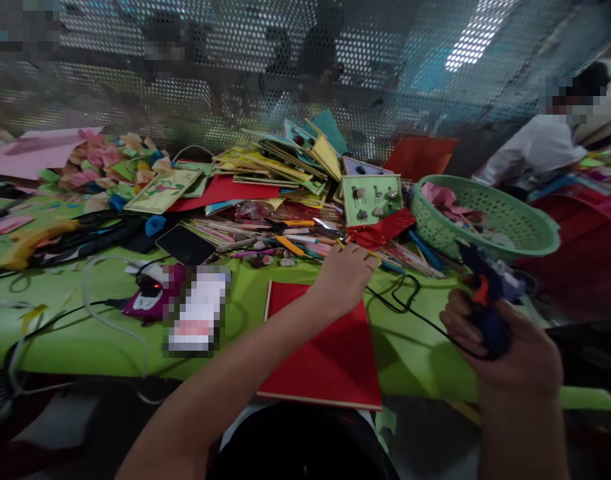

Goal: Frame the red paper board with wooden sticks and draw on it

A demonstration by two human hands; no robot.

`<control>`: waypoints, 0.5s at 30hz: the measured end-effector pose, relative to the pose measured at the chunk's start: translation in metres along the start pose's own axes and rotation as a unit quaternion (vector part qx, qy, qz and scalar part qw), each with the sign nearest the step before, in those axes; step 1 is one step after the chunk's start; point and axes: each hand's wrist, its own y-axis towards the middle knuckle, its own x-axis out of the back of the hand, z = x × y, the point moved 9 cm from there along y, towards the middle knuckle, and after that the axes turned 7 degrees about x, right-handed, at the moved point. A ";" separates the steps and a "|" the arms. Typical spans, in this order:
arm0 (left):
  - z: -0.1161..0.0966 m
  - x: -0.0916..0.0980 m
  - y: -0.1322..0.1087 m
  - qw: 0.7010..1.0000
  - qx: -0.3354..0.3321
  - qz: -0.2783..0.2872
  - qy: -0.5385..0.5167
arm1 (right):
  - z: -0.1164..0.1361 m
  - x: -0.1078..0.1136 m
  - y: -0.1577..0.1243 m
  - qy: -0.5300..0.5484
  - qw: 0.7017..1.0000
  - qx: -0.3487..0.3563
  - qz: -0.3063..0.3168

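Note:
My right hand [510,340] is wrapped around a dark blue glue gun [490,313] with an orange trigger, raised at the right; its black cord trails onto the table. My left hand [348,277] reaches across a red board [330,353] into a heap of pencils and sticks. Its fingers curl down together beside a yellow strip, and their tips are hidden, so what they grip cannot be made out. Just beyond lie scissors blades [328,229] and a shiny red wrapper [382,228].
A green basket [535,233] with paper scraps stands at the right. Stacked yellow cards [270,163] and a green panel with stones [372,197] line the back. A phone [198,310] and a purple power strip [152,293] with cables lie left. A person in white [535,147] is beyond.

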 end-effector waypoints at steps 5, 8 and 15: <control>0.057 0.039 -0.102 0.992 0.109 -0.008 -0.057 | -0.013 -0.005 -0.001 -0.088 0.995 -0.045 -0.020; 0.085 0.036 -0.162 0.980 0.179 -0.027 -0.088 | -0.022 -0.021 -0.001 -0.145 0.987 -0.066 0.011; 0.087 -0.004 -0.215 0.976 0.183 -0.007 -0.114 | -0.041 -0.068 0.003 -0.304 0.940 -0.091 0.126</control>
